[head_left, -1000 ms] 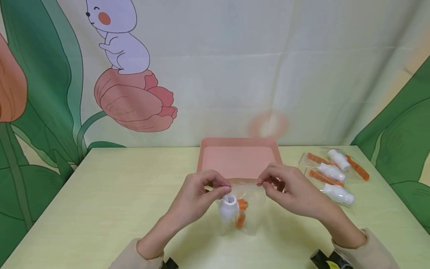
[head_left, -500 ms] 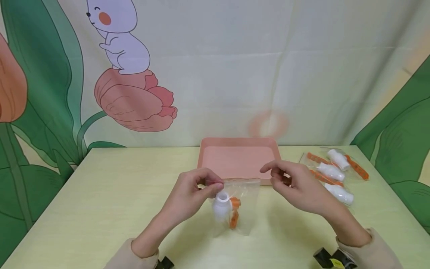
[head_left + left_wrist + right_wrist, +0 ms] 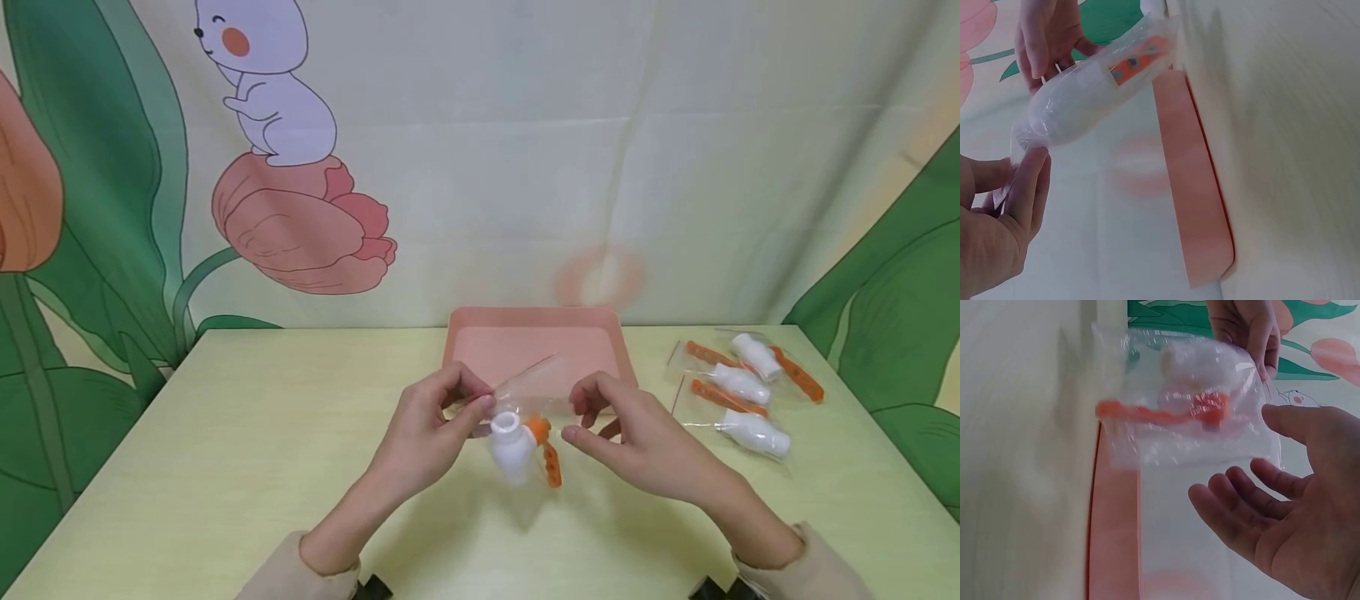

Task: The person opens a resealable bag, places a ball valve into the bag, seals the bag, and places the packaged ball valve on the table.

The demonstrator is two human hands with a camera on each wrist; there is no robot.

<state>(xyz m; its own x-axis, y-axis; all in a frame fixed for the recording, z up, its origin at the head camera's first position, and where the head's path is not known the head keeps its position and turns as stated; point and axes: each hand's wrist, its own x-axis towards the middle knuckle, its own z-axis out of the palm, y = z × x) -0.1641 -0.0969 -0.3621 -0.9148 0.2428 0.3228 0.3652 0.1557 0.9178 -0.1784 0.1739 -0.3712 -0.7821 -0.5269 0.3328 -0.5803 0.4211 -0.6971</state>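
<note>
My left hand point(image 3: 431, 429) pinches the upper left edge of a clear plastic zip bag point(image 3: 1129, 440), and the bag hangs from it above the table. Inside lies a small white plastic bottle point(image 3: 513, 450) with an open neck, beside an orange piece that has a knobbed head and a strip with holes point(image 3: 552, 465). To the right of the bag is my right hand point(image 3: 645, 437), its fingers loosely bent and spread apart. In the right wrist view, its thumb lies close to the bag's edge and nothing is gripped.
Behind the hands a pink tray point(image 3: 536, 317) stands at the table's back edge. Several more clear bags with white bottles point(image 3: 753, 433) and orange strips point(image 3: 727, 398) lie on the right of the table point(image 3: 225, 467). A printed curtain point(image 3: 487, 167) hangs behind.
My right hand has let go of the bag's upper right corner, moved away, then come back lower beside it. The bag's top has swung askew, its free corner pointing up over the tray.
</note>
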